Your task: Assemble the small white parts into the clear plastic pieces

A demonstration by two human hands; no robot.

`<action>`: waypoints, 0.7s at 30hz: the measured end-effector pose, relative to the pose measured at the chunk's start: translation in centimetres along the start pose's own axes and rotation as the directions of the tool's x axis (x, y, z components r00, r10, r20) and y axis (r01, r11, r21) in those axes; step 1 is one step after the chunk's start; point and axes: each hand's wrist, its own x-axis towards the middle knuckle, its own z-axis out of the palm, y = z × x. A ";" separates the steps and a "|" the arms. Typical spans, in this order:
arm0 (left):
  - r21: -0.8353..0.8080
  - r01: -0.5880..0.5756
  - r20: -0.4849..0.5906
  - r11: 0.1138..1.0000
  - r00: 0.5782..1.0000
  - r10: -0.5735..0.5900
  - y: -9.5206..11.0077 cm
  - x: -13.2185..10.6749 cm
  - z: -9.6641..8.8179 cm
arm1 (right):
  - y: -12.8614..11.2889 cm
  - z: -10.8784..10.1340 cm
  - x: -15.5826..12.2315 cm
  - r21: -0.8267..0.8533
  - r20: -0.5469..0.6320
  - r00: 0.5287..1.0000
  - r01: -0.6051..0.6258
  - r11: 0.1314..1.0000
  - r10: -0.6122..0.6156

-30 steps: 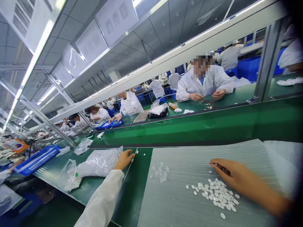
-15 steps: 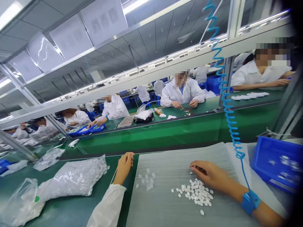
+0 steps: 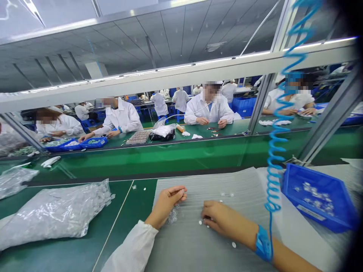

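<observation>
My left hand (image 3: 167, 204) is above a grey foam sheet (image 3: 181, 249), thumb and fingers pinched together. What lies between its fingertips is too small to make out. Below it, partly covered, are small clear plastic pieces (image 3: 172, 215). My right hand (image 3: 217, 217) is lowered to the sheet with its fingers curled down beside a few small white discs (image 3: 200, 222); whether they hold one is hidden. This hand and forearm block the view of the disc pile. One loose disc (image 3: 234, 244) lies nearer me. A blue wrist strap (image 3: 263, 243) is on my right wrist.
A coiled blue cord (image 3: 276, 151) hangs down to the strap. At right stands a blue bin (image 3: 312, 211) with small pieces inside. A full clear plastic bag (image 3: 62, 211) lies at left on the green table (image 3: 85, 253). Co-workers in white sit across a green divider (image 3: 141, 160).
My left hand has moved right, from the sheet's edge to over the clear pieces, and its fingers have pinched. My right hand has come down and left onto the discs. The view has turned and levelled.
</observation>
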 end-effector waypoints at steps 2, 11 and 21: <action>-0.029 0.010 -0.004 1.000 1.000 -0.010 0.3 0.1 0.0 | 0.4 0.1 0.1 -0.003 0.011 1.000 0.003 1.000 -0.003; 0.006 -0.028 -0.022 1.000 0.999 0.028 0.5 0.7 3.9 | 1.3 0.5 -0.6 0.387 -0.229 0.973 0.121 0.914 -0.031; -0.099 0.066 -0.004 0.993 0.998 -0.067 -2.1 -0.6 4.8 | 2.0 0.8 0.2 0.665 -0.455 0.862 0.161 0.730 0.224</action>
